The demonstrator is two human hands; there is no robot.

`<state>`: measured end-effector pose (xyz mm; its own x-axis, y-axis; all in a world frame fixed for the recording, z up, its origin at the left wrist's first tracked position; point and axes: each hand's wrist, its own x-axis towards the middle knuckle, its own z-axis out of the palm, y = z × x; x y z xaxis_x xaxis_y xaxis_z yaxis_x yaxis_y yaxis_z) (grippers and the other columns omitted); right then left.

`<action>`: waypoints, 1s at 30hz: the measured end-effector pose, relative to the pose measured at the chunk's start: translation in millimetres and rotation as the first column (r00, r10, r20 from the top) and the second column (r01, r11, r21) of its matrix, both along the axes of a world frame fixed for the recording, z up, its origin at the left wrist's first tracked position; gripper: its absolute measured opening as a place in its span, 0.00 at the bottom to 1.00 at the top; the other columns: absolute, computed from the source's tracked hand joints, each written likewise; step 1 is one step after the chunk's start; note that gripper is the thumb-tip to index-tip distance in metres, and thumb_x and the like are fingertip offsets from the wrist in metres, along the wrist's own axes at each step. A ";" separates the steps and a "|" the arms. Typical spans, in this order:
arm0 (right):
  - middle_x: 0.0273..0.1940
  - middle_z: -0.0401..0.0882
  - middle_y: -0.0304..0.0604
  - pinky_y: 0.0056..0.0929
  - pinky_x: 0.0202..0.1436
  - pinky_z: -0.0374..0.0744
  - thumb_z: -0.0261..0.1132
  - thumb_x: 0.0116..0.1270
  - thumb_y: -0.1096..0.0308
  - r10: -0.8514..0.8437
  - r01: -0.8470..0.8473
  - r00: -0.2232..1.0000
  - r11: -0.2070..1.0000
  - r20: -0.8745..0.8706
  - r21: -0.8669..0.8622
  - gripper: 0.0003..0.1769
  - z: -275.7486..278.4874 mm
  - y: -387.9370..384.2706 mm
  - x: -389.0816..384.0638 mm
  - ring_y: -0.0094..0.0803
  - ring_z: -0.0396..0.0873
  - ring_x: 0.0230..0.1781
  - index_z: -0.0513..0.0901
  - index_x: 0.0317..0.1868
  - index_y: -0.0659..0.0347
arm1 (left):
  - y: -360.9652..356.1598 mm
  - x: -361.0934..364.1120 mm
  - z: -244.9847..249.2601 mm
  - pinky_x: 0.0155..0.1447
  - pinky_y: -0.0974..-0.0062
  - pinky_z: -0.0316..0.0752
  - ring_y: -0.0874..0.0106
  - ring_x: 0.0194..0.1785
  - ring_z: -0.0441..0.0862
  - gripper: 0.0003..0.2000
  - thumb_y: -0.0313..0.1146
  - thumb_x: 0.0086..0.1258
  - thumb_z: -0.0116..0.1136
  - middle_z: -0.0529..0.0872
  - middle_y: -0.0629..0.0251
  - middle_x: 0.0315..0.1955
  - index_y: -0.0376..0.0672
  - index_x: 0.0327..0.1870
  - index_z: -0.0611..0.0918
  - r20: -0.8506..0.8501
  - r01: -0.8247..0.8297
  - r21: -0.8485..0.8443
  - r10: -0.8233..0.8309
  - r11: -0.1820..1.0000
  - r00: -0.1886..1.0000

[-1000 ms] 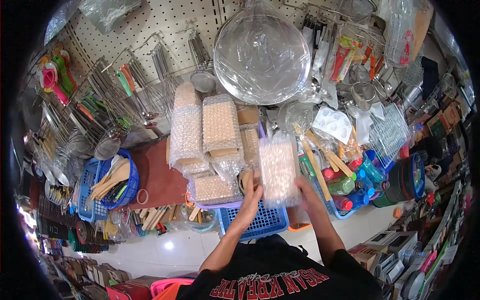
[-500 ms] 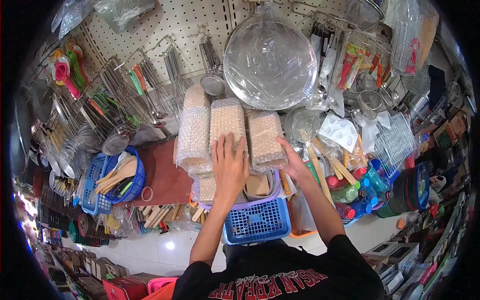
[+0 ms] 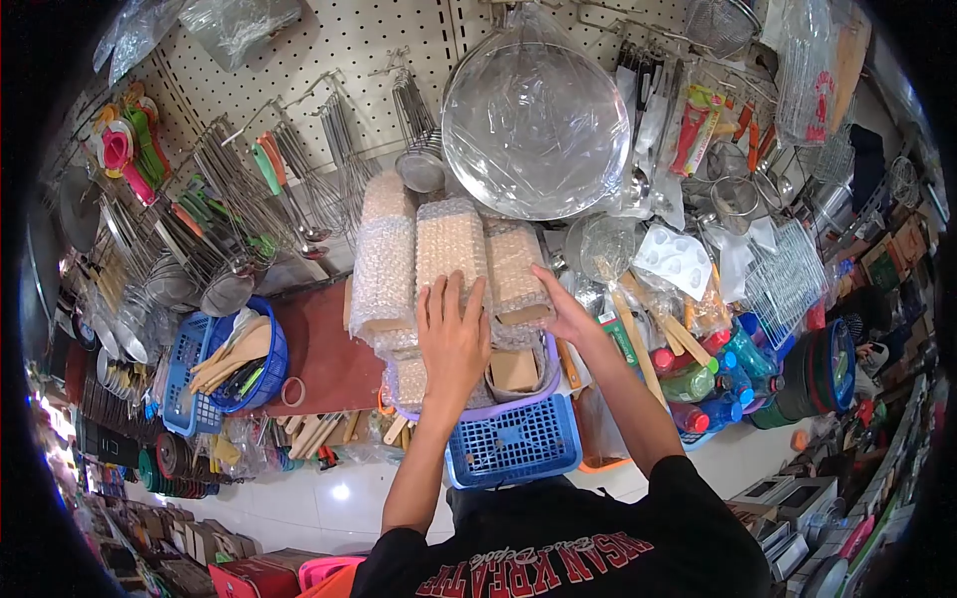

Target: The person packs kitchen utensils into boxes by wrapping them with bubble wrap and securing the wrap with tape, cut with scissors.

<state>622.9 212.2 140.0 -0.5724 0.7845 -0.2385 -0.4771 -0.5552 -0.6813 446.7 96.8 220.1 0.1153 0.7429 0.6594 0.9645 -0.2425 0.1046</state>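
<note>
Three bubble-wrapped packages stand side by side at the centre: a left one, a middle one and a right one. My left hand lies with its fingers spread on the lower front of the middle package. At the right package's lower right side is my right hand, its thumb and fingers apart, touching the edge. Below them, a purple-rimmed basket holds more wrapped pieces and a brown box.
A blue basket sits nearest my body. Left are a red-brown surface, a tape roll and a blue basket of wooden spatulas. A large plastic-wrapped pan hangs behind; coloured bottles stand right.
The right package has shifted slightly left and now leans closer against the middle one. My right hand has moved a little left with it. My left hand has barely moved.
</note>
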 end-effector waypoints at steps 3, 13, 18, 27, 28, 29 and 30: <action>0.64 0.78 0.45 0.40 0.64 0.78 0.61 0.74 0.45 -0.010 0.010 1.000 0.999 -0.001 0.033 0.33 -2.4 0.4 -0.5 0.36 0.79 0.62 0.71 0.70 0.59 | 0.8 -2.2 0.7 0.74 0.51 0.59 0.52 0.68 0.69 0.24 0.28 0.64 0.62 0.75 0.51 0.62 0.44 0.63 0.78 0.010 0.013 0.008 -0.013 1.000 1.000; 0.66 0.75 0.44 0.37 0.64 0.79 0.58 0.76 0.48 0.016 -0.019 0.996 0.999 0.091 0.034 0.33 -4.1 0.1 2.0 0.36 0.78 0.63 0.68 0.72 0.61 | 0.6 -5.3 -2.4 0.74 0.52 0.59 0.54 0.68 0.69 0.24 0.28 0.63 0.63 0.75 0.53 0.62 0.45 0.63 0.79 0.034 0.012 0.014 -0.013 1.000 0.999; 0.66 0.75 0.47 0.36 0.66 0.77 0.55 0.78 0.47 0.032 -0.042 0.991 0.996 0.131 0.073 0.33 -0.5 -0.6 -0.8 0.36 0.77 0.63 0.67 0.72 0.63 | -0.8 -5.4 -1.3 0.74 0.51 0.59 0.53 0.68 0.69 0.23 0.29 0.64 0.62 0.75 0.51 0.62 0.43 0.63 0.79 0.029 0.010 0.022 -0.011 1.000 1.000; 0.66 0.75 0.51 0.37 0.71 0.68 0.56 0.75 0.40 -0.056 -0.098 0.845 0.961 0.531 0.258 0.41 -10.8 9.2 4.2 0.38 0.71 0.68 0.69 0.71 0.69 | -0.3 -5.8 -3.8 0.74 0.50 0.59 0.53 0.68 0.69 0.23 0.29 0.64 0.62 0.75 0.50 0.62 0.42 0.63 0.79 0.019 0.006 0.025 -0.006 1.000 1.000; 0.66 0.75 0.51 0.36 0.70 0.68 0.56 0.74 0.39 -0.072 -0.085 0.832 0.963 0.549 0.255 0.41 -10.9 8.1 4.7 0.38 0.71 0.68 0.71 0.70 0.69 | -0.4 -5.7 -4.0 0.75 0.50 0.58 0.53 0.68 0.69 0.23 0.29 0.64 0.62 0.75 0.50 0.62 0.42 0.63 0.79 0.017 0.004 0.024 -0.005 1.000 1.000; 0.66 0.76 0.51 0.36 0.69 0.68 0.56 0.74 0.38 -0.087 -0.073 0.819 0.965 0.567 0.253 0.42 -11.3 6.3 5.1 0.38 0.71 0.68 0.72 0.69 0.69 | -0.6 -5.6 -4.1 0.75 0.50 0.58 0.53 0.68 0.69 0.23 0.29 0.64 0.62 0.75 0.50 0.62 0.42 0.63 0.79 0.017 0.004 0.024 -0.004 1.000 1.000; 0.65 0.76 0.52 0.35 0.68 0.68 0.56 0.73 0.37 -0.102 -0.061 0.805 0.966 0.585 0.251 0.42 -10.9 4.5 4.8 0.38 0.71 0.67 0.74 0.69 0.69 | -0.7 -5.4 -4.1 0.75 0.50 0.58 0.53 0.69 0.69 0.23 0.29 0.64 0.62 0.75 0.50 0.62 0.42 0.63 0.79 0.017 0.003 0.024 -0.003 1.000 1.000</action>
<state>627.8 216.7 129.1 -0.3673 0.8726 -0.3218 0.0521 -0.3261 -0.9439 441.2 96.1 216.0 0.1060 0.7265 0.6789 0.9619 -0.2478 0.1151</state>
